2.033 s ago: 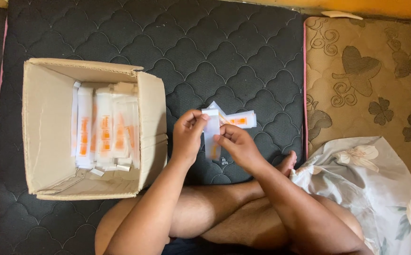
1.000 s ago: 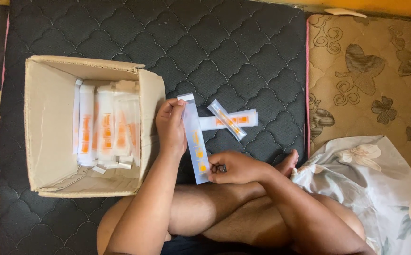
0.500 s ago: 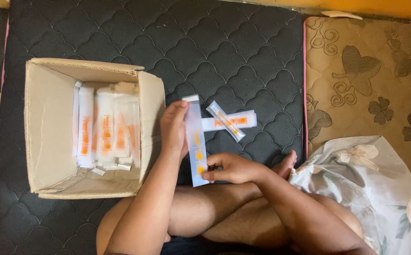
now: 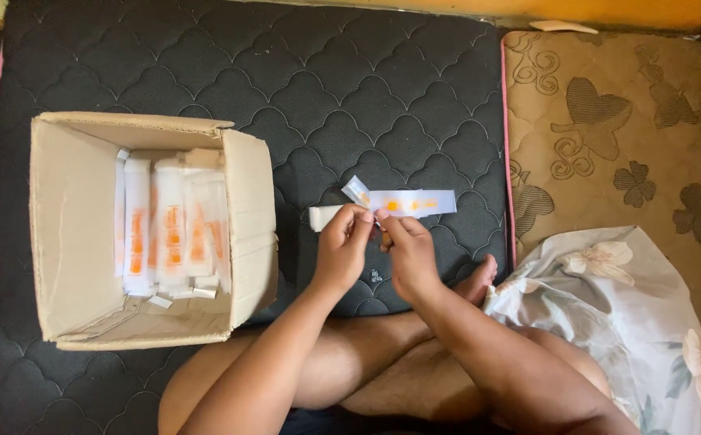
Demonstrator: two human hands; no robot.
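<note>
Head view was all that was given, looking straight down at a person seated cross-legged on a dark quilted mattress (image 4: 382,89). Both hands were brought together just in front of the knees. The left hand (image 4: 341,251) was seen with its fingers curled shut on a small white carton (image 4: 324,217), which stuck out to the left of the fingertips. The right hand (image 4: 411,256) was pinched closed right next to it, thumb and forefinger meeting at the near end of that same carton, so the two hands were practically touching. How much of the carton was hidden under the fingers couldn't be made out.

Just beyond the fingertips, a flat white pack with orange marks (image 4: 415,202) was lying on the mattress, and a smaller tilted one (image 4: 356,190) was overlapping its left end. Whether the hands were touching those couldn't really be told.

Off to the left, well apart from the hands, an open cardboard box (image 4: 52,234) was sitting on the mattress, packed with a row of white-and-orange cartons (image 4: 169,229) stood side by side. A floral cloth (image 4: 608,314) was bunched up by the right knee, and a brown patterned mat (image 4: 616,137) was laid beside the mattress.
</note>
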